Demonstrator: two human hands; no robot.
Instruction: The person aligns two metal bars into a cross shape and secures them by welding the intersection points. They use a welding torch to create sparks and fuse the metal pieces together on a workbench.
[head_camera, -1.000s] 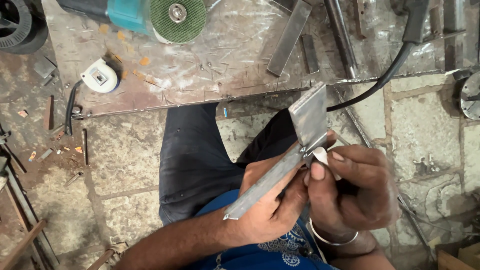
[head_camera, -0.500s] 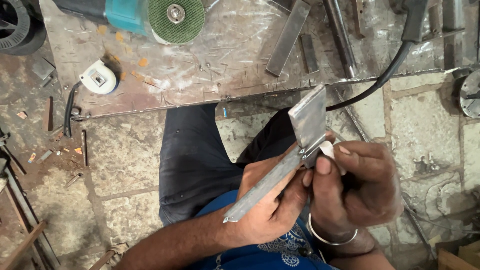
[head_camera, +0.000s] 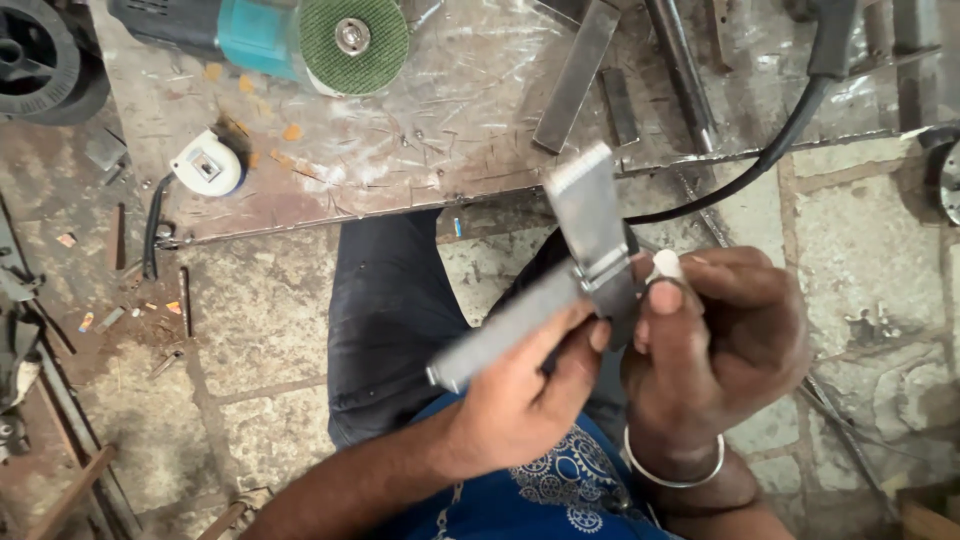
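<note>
My left hand (head_camera: 520, 400) grips a grey metal bracket (head_camera: 590, 215) made of two flat bars joined at an angle, one bar (head_camera: 500, 330) running down-left across my fingers, the other standing upward. My right hand (head_camera: 720, 350) is closed on a small white stick, like chalk (head_camera: 663, 264), with its tip close to the joint of the bracket. A metal bangle (head_camera: 672, 470) sits on my right wrist. Both hands are held above my lap, over dark trousers (head_camera: 390, 320) and a blue patterned shirt (head_camera: 560, 490).
A scratched metal plate (head_camera: 450, 130) lies ahead on the stone floor, carrying a teal angle grinder with a green disc (head_camera: 352, 40), flat steel bars (head_camera: 578, 75) and a rod (head_camera: 685, 70). A black cable (head_camera: 780, 140) curves off it. A small white tape measure (head_camera: 205, 165) lies at left, with scrap bits nearby.
The bracket and both hands have stayed nearly in place; my right hand shifted slightly with the chalk at the joint.
</note>
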